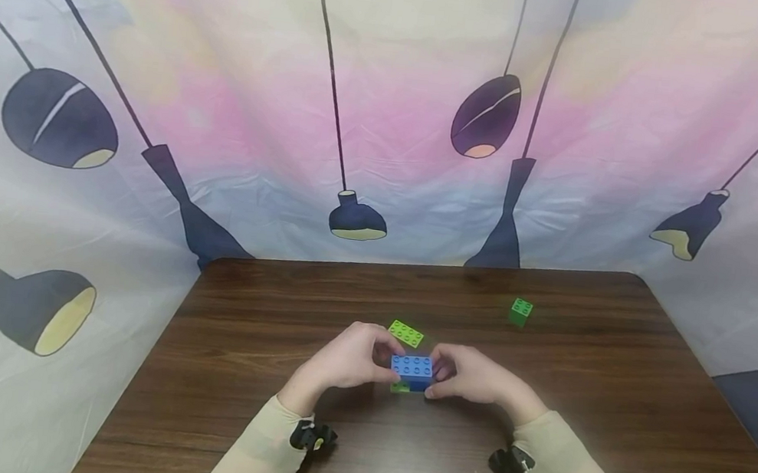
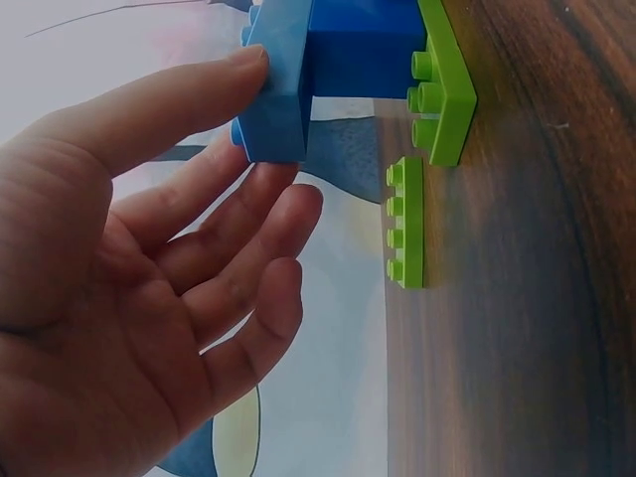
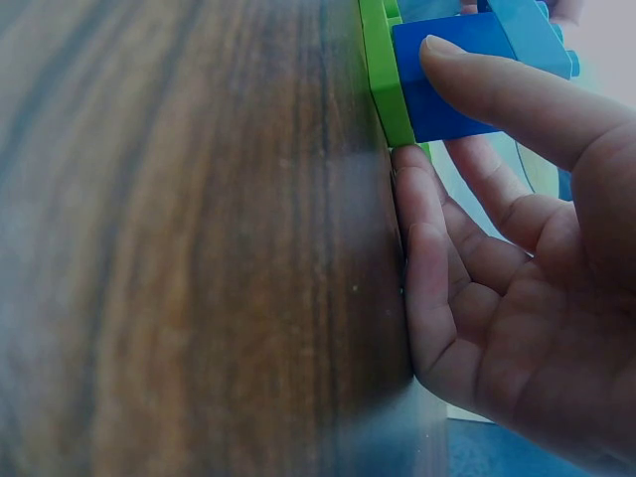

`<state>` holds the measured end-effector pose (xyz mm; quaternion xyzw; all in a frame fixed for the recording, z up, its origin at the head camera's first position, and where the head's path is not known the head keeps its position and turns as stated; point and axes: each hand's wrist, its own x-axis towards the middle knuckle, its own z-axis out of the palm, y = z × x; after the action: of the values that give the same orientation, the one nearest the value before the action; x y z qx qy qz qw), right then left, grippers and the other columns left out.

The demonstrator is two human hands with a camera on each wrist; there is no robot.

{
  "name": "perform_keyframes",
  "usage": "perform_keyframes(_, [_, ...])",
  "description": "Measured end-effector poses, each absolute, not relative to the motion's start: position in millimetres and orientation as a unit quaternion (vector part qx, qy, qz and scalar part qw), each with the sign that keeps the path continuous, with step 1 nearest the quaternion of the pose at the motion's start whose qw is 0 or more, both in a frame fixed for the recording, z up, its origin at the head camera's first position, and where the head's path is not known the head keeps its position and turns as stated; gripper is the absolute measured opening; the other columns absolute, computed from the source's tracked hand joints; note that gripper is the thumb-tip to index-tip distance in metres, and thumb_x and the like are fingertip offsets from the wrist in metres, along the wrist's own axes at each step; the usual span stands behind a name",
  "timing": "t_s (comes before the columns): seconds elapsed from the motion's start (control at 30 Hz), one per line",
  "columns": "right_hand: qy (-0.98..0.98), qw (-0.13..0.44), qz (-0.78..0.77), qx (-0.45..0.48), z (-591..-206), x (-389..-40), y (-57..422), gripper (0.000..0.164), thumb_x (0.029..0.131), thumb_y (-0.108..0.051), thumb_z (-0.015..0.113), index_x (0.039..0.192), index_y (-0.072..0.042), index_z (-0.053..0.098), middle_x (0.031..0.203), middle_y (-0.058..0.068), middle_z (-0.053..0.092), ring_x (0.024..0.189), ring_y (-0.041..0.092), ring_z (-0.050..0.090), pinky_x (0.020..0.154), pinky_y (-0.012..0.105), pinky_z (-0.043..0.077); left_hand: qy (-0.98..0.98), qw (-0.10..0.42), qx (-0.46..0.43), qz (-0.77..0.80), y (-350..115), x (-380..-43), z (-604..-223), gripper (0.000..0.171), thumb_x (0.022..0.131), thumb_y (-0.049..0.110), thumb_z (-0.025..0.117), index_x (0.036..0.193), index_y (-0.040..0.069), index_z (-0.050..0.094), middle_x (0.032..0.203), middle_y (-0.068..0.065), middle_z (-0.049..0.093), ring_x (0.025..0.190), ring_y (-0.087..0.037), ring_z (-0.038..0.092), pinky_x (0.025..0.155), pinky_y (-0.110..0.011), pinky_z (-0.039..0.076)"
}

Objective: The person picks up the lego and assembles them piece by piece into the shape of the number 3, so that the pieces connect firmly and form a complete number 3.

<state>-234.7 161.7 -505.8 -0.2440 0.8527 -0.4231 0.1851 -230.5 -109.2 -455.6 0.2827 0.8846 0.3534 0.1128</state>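
Note:
My left hand [image 1: 351, 357] pinches the left end of a light blue eight-stud toy brick [image 1: 412, 363], thumb on the near side. Below that brick is a darker blue brick [image 3: 452, 84], which my right hand [image 1: 478, 376] holds between thumb and fingers at its right end. The darker brick sits on the right part of a lime green studded plate [image 2: 452, 99] lying on the table, with studs showing at the plate's left. In the left wrist view the light blue brick overhangs the darker one on the left. The right hand's lower fingers rest along the tabletop.
Just beyond the hands a second lime green plate [image 1: 406, 333] lies flat on the brown wooden table [image 1: 250, 408]. Farther back to the right stands a small green four-stud brick [image 1: 520, 311]. A cloth printed with lamps [image 1: 358, 217] hangs behind the table.

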Motion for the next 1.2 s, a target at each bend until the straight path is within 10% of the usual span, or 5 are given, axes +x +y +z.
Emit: perform_keyframes(1.2, [0.853,0.19,-0.415,-0.254,-503.1,-235.8,164.1,0.037,0.089,-0.023,0.09,0.118,-0.013,0.069,0.106,-0.002,0.071,0.101,0.019,0.067,0.093,0.048,0.058,0.89,0.107,0.285,0.34,-110.0,-229.9,-453.3,0.027,0.085,0.018,0.092,0.109,0.013,0.08,0.094,0.009,0.07,0.089,-0.022,0.068,0.074,-0.03,0.056])
